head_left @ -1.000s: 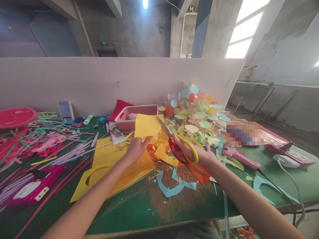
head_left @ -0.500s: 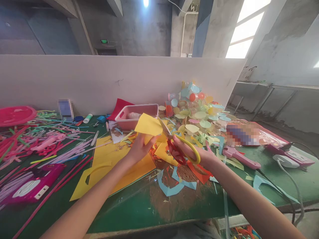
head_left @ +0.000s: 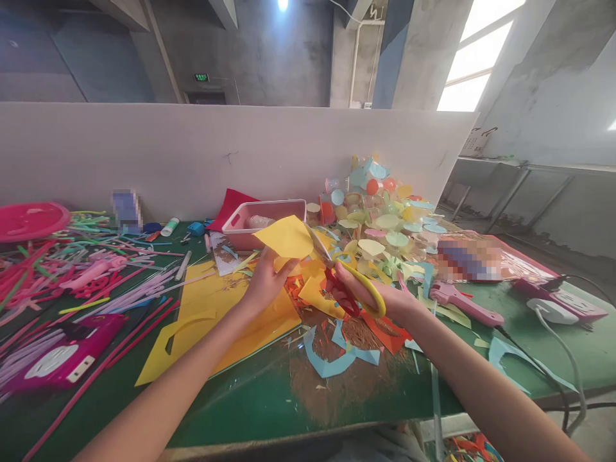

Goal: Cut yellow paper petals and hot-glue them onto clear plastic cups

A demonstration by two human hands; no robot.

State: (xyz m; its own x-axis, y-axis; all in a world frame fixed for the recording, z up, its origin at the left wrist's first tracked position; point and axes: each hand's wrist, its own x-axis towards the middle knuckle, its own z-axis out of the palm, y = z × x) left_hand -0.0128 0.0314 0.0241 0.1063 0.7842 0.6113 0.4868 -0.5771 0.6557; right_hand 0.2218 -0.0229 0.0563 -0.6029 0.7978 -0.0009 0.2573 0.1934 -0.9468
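- Fingertips point(head_left: 283, 268) of the left hand point(head_left: 267, 289): closed in a pinch on the lower edge of a yellow paper piece point(head_left: 283, 236), with the thumb on the near side.
- Fingers point(head_left: 349, 277) of the right hand point(head_left: 370, 294): curled through the yellow-and-red handles of a pair of scissors point(head_left: 359, 292), gripping them firmly.
- Yellow paper piece: irregular, with an angular outline and a slight bend, held up in the air above the table, just in front of a pink plastic tub point(head_left: 235, 224).
- Scissor blades: slim, silver, barely parted, right beside the paper's right edge; exact contact hidden.
- Directly below the hands: a yellow cut sheet point(head_left: 192, 340) with a curved opening, over an orange-yellow sheet, plus pale blue scraps point(head_left: 327, 366) and orange offcuts point(head_left: 385, 333).
- Beyond the scissors: a heap of pastel paper circles point(head_left: 380, 212).
- Farther right: a pink glue gun point(head_left: 462, 305) and a pink power strip point(head_left: 558, 303).
- Far left: a tangle of coloured plastic straws point(head_left: 110, 289) and a magenta power strip point(head_left: 62, 356).
- Underneath everything: a green table point(head_left: 231, 410), backed by a white partition point(head_left: 192, 154).
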